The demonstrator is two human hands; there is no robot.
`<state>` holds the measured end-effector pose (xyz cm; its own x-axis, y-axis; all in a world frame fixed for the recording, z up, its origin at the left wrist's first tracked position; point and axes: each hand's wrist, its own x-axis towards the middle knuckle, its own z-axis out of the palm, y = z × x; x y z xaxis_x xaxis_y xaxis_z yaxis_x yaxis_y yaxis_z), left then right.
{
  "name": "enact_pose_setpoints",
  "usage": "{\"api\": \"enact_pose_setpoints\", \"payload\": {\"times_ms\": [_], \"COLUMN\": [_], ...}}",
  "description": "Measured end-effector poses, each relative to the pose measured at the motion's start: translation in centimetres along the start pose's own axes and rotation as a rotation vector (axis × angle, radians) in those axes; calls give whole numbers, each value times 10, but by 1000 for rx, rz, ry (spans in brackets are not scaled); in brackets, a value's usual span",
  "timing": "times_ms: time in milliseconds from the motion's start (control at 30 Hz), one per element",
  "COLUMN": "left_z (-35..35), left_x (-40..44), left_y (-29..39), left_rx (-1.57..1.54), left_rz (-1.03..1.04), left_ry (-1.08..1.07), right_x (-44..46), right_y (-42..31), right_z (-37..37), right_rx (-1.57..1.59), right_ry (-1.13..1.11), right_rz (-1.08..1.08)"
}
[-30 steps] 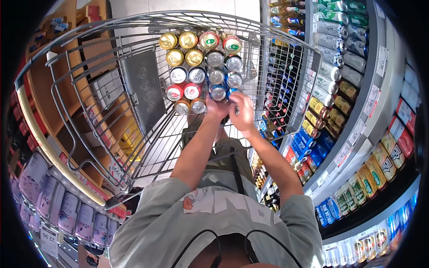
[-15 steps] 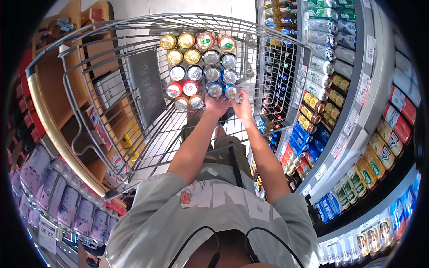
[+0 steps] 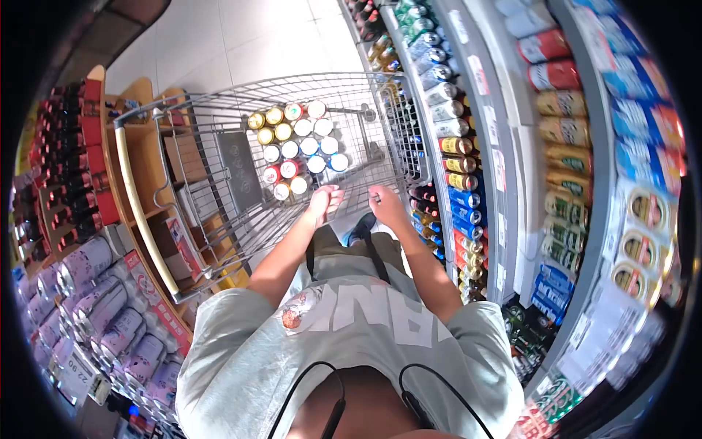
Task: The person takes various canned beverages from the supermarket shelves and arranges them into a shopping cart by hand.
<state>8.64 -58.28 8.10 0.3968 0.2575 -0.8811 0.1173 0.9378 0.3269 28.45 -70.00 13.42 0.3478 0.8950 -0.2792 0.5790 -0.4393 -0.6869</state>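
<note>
Several drink cans with gold, silver, red and blue tops stand upright in close rows inside a wire shopping cart (image 3: 351,79). A gold can (image 3: 256,120) is at the far left corner of the group, and a blue-rimmed can (image 3: 338,162) at its near right. My left hand (image 3: 325,203) is just below the cans, its fingers curled in with nothing visible in them. To its right, apart from it, my right hand (image 3: 385,205) is also curled, and no item shows in it. Neither hand touches a can.
Shelves of cans and bottles (image 3: 457,162) run along the right. Purple-white packs (image 3: 121,331) and a wooden rack (image 3: 135,164) of dark bottles stand at the left. The cart's pale handle (image 3: 145,212) faces left. A dark shoe (image 3: 360,229) shows below my hands.
My hands have left the near right cans and drawn back apart. The view has turned and shifted, so the cart and cans look smaller and lower. The cans remain grouped.
</note>
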Motion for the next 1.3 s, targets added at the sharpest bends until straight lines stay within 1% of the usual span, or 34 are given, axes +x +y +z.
{"api": "enact_pose_setpoints", "payload": {"times_ms": [67, 100, 133, 200, 267, 300, 333, 367, 400, 433, 533, 600, 633, 667, 733, 767, 800, 833, 867, 933, 967, 1000, 1033, 1067, 1133, 1167, 1200, 1267, 1300], "left_z": [-6, 13, 23, 62, 78, 97, 118, 157, 199, 232, 320, 372, 397, 421, 467, 490, 514, 538, 561, 608, 629, 646, 657, 666, 686, 695, 698, 701, 701], "left_x": [2, -19, -32, -58, -49, -53, -58, -92, -143, -171, -253, -316, -345, -373, -425, -447, -466, -486, -502, -520, -536, -548, -554, -560, -554, -552, -549, -541, -542], "left_y": [-9, -4, -1, -1, -15, -22, -33, -34, -35, -43, -63, -68, -69, -69, -66, -66, -66, -70, -75, -90, -94, -99, -109, -115, -128, -132, -135, -140, -142], "left_rx": [100, 146, 216, 285, 492, 603, 788, 1111, 1427, 1477, 1533, 1583, 1545, 1494, 1469, 1418, 1361, 1312, 1257, 1120, 1393, 1667, 1744, 2021, 2184, 2302, 2310, 2214, 2214], "left_rz": [90, 128, 175, 226, 340, 449, 638, 790, 953, 1071, 1362, 1544, 1638, 1730, 2000, 2084, 2170, 2301, 2433, 2564, 2526, 2466, 2411, 2213, 2012, 1841, 1845, 1814, 1825], "left_ry": [-178, -104, -155, -19, -118, -178, -246, -240, -223, -394, -984, -1249, -1354, -1456, -1524, -1575, -1622, -1608, -1589, -1637, -1606, -1558, -1544, -1418, -1504, -1497, -1511, -1564, -1519], "right_x": [-19, -25, -39, -67, -96, -115, -136, -156, -174, -194, -248, -276, -289, -317, -344, -358, -370, -381, -388, -399, -397, -400, -402, -404, -412, -417, -419, -423, -424], "right_y": [-6, -1, -3, 2, 15, 13, 9, 22, 38, 44, 97, 140, 164, 144, 174, 182, 189, 193, 193, 194, 212, 216, 219, 222, 224, 222, 221, 232, 241], "right_z": [-10, -9, -13, -27, -28, -39, -51, -49, -46, -56, -40, -29, -20, -46, -34, -31, -29, -27, -26, -19, 0, 4, 6, 7, 6, 5, 6, 19, 31], "right_rx": [115, 101, 191, 367, 529, 531, 537, 482, 428, 372, 393, 333, 387, 481, 551, 552, 627, 701, 700, 690, 674, 673, 827, 980, 986, 1013, 1044, 1063, 1070], "right_ry": [55, 49, 90, 93, 17, 48, 76, 140, 198, 160, 339, 360, 429, 439, 541, 555, 596, 635, 647, 663, 725, 735, 721, 704, 741, 795, 850, 890, 916], "right_rz": [-56, -29, -18, -211, -4, 10, 25, 26, 31, 98, 188, 228, 205, 348, 360, 365, 396, 426, 426, 597, 581, 580, 593, 604, 606, 643, 678, 664, 657]}}
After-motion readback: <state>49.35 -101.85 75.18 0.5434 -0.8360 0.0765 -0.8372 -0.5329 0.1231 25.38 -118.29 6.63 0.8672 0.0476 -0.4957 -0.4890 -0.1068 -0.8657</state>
